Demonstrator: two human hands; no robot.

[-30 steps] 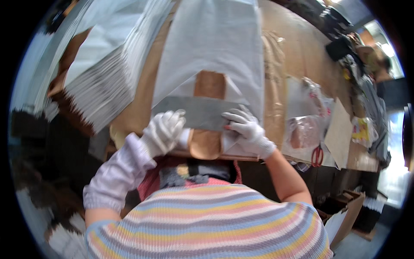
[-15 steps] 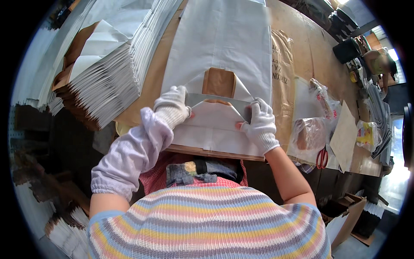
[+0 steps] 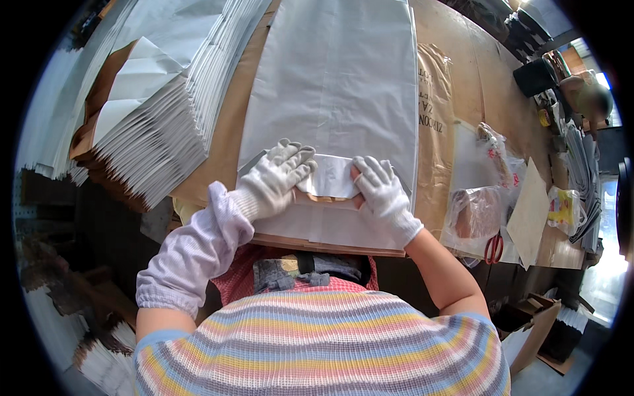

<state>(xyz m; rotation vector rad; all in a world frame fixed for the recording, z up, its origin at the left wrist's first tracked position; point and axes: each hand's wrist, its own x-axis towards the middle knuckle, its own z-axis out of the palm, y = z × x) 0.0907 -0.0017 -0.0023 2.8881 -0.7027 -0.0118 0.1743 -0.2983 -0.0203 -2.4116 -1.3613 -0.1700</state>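
A white paper bag (image 3: 337, 79) with a brown inner layer lies flat before me, its near end folded. Across the fold runs a white flap (image 3: 332, 177), with a brown paper edge (image 3: 330, 198) showing along its near side. My left hand (image 3: 277, 175), in a white glove, lies on the flap's left part with its fingers stretched out. On the right part rests my right hand (image 3: 383, 191), gloved with bare fingertips showing; its fingers lie flat over the paper and the thumb side is at the flap's edge. No grey strip can be made out now.
Folded white paper bags (image 3: 155, 132) stand in a thick stack at left. To the right are a printed brown paper sheet (image 3: 434, 125), clear plastic bags (image 3: 477, 211), red-handled scissors (image 3: 493, 248) and a yellow packet (image 3: 563, 206). Another person (image 3: 588, 96) is at far right.
The near end's flap has been folded over, covering the brown opening and the grey strip that both hands held. My hands have moved closer together, and the left fingers have spread flat.
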